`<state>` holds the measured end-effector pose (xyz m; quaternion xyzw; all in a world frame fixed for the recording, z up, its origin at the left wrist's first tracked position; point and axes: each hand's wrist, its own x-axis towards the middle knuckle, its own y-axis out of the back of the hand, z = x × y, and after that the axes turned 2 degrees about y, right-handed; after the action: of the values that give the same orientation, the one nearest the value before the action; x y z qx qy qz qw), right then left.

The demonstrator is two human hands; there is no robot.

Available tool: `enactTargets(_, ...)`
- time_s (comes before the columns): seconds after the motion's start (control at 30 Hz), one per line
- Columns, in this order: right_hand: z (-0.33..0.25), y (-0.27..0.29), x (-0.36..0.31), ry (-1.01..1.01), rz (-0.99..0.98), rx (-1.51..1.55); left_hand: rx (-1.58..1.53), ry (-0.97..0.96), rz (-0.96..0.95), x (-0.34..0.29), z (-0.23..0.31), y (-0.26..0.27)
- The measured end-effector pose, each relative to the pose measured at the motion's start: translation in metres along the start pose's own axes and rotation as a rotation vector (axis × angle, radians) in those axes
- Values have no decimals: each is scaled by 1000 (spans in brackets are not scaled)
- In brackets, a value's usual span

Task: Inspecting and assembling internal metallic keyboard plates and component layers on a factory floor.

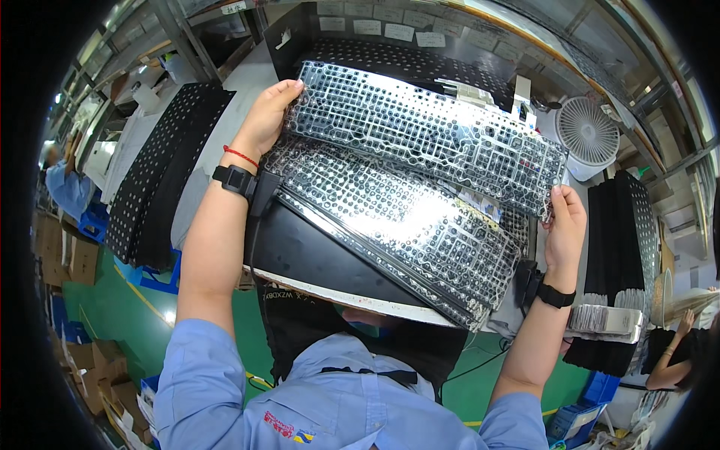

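Nearest to the camera, the person's blue shirt (pixel 337 405) fills the lower edge, and both bare forearms rise from it, each with a black wrist strap; the left wrist also carries a thin red cord. Just beyond the shirt lies the black work board (pixel 315 259) with a pale front edge, and a shiny perforated metal keyboard plate (pixel 390 225) rests on it, tilted down toward the right. Above that resting plate, a second perforated metal plate (pixel 427 135) is held up in the air by both hands. The left hand (pixel 266 120) clasps its left end, fingers curled over the upper corner; the right hand (pixel 566 225) pinches its right end near the lower corner. Left of the held plate, a stack of black dotted sheets (pixel 161 172) leans on the bench. Right of it stand more black perforated sheets (pixel 626 247), with a bundle of pale strips (pixel 607 319) at their foot. Beyond the plate's right end stands a small white fan (pixel 589 131), and behind the plate a black panel carries a row of paper labels (pixel 390 30). Far left, another person in blue (pixel 67 187) is at a bench; at the lower right another person's arm (pixel 675 352) shows.
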<state>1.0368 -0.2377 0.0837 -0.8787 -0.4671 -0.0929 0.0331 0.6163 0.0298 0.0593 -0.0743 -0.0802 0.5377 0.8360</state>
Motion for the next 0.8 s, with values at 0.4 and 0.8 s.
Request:
enactTargets(0.4,-4,-3,-3,126,109,94,-4,-96,-54,2,-1,17)
enactTargets(0.8,-1,0,-1,207,34,-23,230,-30,92,-6,5,-7)
